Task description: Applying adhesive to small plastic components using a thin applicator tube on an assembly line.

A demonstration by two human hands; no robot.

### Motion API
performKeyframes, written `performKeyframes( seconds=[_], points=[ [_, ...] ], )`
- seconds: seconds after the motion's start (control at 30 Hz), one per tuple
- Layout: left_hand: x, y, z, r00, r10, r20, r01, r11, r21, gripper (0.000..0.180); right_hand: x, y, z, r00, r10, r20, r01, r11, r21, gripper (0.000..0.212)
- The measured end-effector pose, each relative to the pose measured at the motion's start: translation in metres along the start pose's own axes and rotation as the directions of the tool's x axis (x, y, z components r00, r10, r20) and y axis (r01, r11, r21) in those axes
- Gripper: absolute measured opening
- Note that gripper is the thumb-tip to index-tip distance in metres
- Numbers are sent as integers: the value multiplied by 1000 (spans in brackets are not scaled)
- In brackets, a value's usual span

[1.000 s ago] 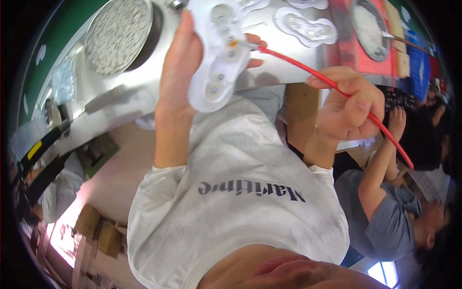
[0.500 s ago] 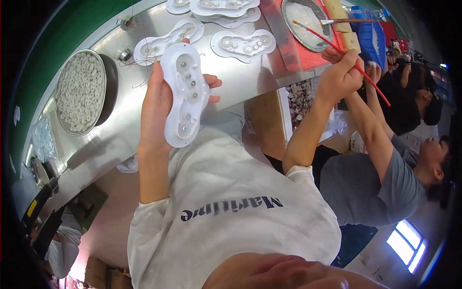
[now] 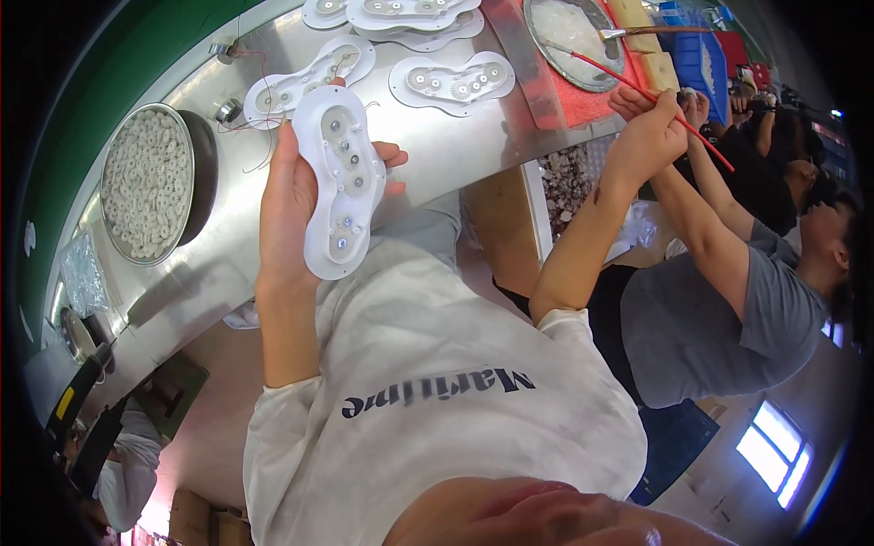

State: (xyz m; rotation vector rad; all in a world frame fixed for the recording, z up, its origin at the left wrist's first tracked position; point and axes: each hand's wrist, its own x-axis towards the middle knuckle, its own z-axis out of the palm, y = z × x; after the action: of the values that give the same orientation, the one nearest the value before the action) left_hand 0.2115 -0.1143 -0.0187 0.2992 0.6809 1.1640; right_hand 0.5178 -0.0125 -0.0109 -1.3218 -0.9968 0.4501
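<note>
Left hand (image 3: pixel 289 196): fingers partly curled behind a white housing (image 3: pixel 320 214), thumb along its left edge, fingertips (image 3: pixel 391 155) showing past the right; grip firm enough to hold it clear of the table (image 3: pixel 437 150), near the front edge. Housing tilted, long axis steep, recessed side with small round parts facing up toward the camera. Right hand (image 3: pixel 645 136): fingers closed round a red stick (image 3: pixel 676 105), no visible gap; its far end reaches over a bowl (image 3: pixel 594 88) of whitish material, contact there cannot be told. A brush (image 3: pixel 637 32) lies across the bowl's rim; bowl sits on a red mat (image 3: pixel 583 109). On the table: two separate housings with gears, one (image 3: pixel 452 82) right of the held piece, one (image 3: pixel 314 77) behind it, plus a stack (image 3: pixel 419 23) farther back. Two motors (image 3: pixel 228 111) with thin red wires lie left of these; farther left, a pan (image 3: pixel 192 173) full of small white gears.
</note>
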Motion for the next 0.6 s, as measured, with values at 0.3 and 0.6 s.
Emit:
performKeyframes(
  seconds=[0.3, 0.6],
  points=[
    [0, -1, -5, 1000, -7, -10, 6, 999, -42, 60, -1, 0, -6, 959, 278, 61, -283, 912, 297, 24],
    [0, 5, -4, 999, 34, 9, -33, 996, -80, 58, -115, -54, 29, 875, -97, 474, -161, 865, 475, 27]
  ],
)
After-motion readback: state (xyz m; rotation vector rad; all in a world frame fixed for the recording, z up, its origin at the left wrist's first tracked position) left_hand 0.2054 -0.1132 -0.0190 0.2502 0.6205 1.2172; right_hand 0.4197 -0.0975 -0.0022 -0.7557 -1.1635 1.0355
